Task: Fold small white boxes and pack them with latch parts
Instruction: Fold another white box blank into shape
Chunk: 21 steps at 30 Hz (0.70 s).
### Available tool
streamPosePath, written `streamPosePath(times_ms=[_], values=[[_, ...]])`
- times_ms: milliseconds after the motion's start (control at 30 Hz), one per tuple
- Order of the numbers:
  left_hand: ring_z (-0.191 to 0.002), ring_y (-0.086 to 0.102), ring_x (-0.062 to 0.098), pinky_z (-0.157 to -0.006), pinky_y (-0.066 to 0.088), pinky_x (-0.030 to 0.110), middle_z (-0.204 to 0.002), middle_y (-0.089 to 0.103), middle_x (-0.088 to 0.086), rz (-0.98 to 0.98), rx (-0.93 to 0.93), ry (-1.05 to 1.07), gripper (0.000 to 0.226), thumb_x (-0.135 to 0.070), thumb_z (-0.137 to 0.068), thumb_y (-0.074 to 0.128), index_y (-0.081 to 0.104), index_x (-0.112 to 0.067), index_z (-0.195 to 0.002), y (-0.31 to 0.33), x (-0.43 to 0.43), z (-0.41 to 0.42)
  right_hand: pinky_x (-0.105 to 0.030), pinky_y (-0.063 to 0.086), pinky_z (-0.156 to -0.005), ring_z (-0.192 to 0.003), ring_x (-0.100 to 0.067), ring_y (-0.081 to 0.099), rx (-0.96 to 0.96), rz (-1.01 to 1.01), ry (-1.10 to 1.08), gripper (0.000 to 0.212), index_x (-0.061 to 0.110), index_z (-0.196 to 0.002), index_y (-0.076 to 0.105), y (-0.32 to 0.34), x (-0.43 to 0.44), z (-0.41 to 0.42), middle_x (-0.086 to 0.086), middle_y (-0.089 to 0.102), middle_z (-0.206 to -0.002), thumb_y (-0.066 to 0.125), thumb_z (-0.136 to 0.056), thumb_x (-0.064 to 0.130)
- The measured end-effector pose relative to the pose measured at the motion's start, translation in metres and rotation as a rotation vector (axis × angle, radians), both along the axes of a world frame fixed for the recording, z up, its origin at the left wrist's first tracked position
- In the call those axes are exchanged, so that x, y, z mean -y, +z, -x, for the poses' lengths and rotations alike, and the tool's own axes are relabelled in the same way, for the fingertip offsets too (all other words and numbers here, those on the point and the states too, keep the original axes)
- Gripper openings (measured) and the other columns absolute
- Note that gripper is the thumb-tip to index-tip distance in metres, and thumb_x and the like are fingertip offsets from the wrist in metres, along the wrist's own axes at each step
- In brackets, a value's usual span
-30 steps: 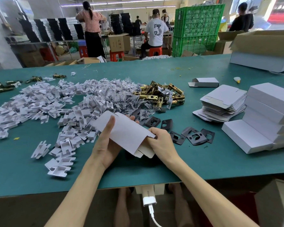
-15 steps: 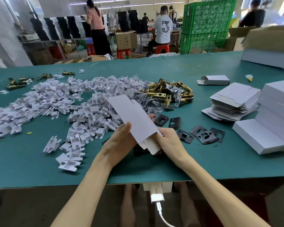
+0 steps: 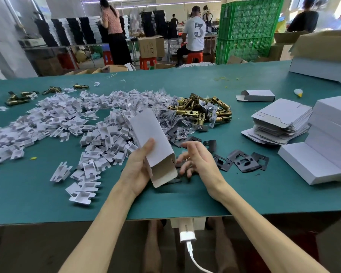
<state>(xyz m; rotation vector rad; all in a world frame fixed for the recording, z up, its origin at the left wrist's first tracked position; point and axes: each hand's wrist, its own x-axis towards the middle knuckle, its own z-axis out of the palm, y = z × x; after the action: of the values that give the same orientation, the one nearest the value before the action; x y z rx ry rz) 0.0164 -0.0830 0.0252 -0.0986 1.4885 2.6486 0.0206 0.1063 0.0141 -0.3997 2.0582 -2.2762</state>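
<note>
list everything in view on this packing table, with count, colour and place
table: one, green, across the foreground
white box: one, white, tilted, in the left hand
plastic inserts: many, white, heaped over the table's left half
brass latches: one heap, brass, centre back; a few far left
black plates: several, black, right of the hands
flat blanks: one stack, white, right side
folded boxes: one stack, white, far right; one lone behind the blanks
crates: stacked, green, behind the table
left hand: grips the white box
right hand: open, above black plates
</note>
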Motion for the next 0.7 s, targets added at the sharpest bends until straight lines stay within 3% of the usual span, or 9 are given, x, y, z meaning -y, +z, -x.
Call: streamPosePath(times_ms=[100,200,267,333,467,600,700], values=[[-0.109,0.067,0.035,-0.104,0.053,0.057,-0.130,0.067,0.024,0.116,-0.044,-0.083,0.077,-0.038,-0.081,0.084,0.057,0.003,-0.141,0.000,-0.004,-0.004,-0.030,0.047,-0.057,-0.068,-0.019,0.063,-0.007,-0.012,-0.024,0.059,0.015,-0.134,0.052,0.002,0.000,-0.001,-0.004,0.067,-0.092,0.048,-0.094,0.057],[-0.114,0.067,0.037,-0.105,0.054,0.052,-0.130,0.068,0.024,0.227,-0.092,-0.178,0.064,-0.036,-0.087,0.077,0.060,-0.002,-0.138,-0.003,-0.007,-0.007,-0.030,0.054,-0.063,-0.082,-0.011,0.069,-0.041,-0.051,-0.010,0.055,0.023,-0.139,0.054,0.001,0.000,-0.003,0.009,0.073,-0.106,0.046,-0.098,0.058],[-0.113,0.069,0.035,-0.105,0.055,0.048,-0.127,0.071,0.022,0.301,-0.100,-0.221,0.057,-0.039,-0.090,0.074,0.063,-0.005,-0.134,-0.004,-0.009,-0.007,-0.029,0.057,-0.085,-0.108,-0.008,0.069,-0.055,-0.032,0.013,0.051,0.028,-0.140,0.055,0.002,-0.002,-0.003,0.014,0.070,-0.124,0.045,-0.100,0.058],[-0.109,0.071,0.033,-0.102,0.056,0.045,-0.124,0.073,0.021,0.343,-0.103,-0.230,0.065,-0.049,-0.084,0.080,0.066,-0.006,-0.131,-0.003,-0.012,-0.008,-0.030,0.053,-0.099,-0.120,-0.009,0.064,-0.079,-0.053,0.029,0.045,0.029,-0.137,0.059,0.002,-0.002,-0.003,0.012,0.068,-0.130,0.044,-0.101,0.054],[-0.113,0.071,0.035,-0.101,0.057,0.047,-0.124,0.073,0.019,0.375,-0.090,-0.202,0.088,-0.071,-0.071,0.081,0.068,-0.007,-0.130,-0.004,-0.015,-0.009,-0.024,0.056,-0.084,-0.106,-0.012,0.070,-0.050,-0.055,0.020,0.028,0.025,-0.123,0.068,0.000,-0.002,-0.003,0.006,0.074,-0.116,0.050,-0.107,0.039],[-0.116,0.070,0.036,-0.103,0.056,0.048,-0.125,0.073,0.018,0.337,-0.036,-0.181,0.063,-0.061,-0.091,0.063,0.073,-0.008,-0.124,-0.007,-0.016,-0.006,-0.026,0.051,-0.073,-0.082,-0.014,0.067,0.045,-0.030,-0.041,0.039,0.003,-0.100,0.069,-0.002,-0.005,-0.001,-0.001,0.075,-0.093,0.052,-0.105,0.037],[-0.104,0.074,0.032,-0.094,0.059,0.042,-0.119,0.075,0.020,0.331,-0.050,-0.142,0.046,-0.048,-0.095,0.064,0.077,-0.007,-0.113,-0.010,-0.016,-0.006,-0.033,0.050,-0.075,-0.083,-0.019,0.066,0.078,-0.022,-0.055,0.042,-0.005,-0.100,0.066,-0.003,-0.006,-0.001,-0.009,0.074,-0.094,0.053,-0.105,0.035]])
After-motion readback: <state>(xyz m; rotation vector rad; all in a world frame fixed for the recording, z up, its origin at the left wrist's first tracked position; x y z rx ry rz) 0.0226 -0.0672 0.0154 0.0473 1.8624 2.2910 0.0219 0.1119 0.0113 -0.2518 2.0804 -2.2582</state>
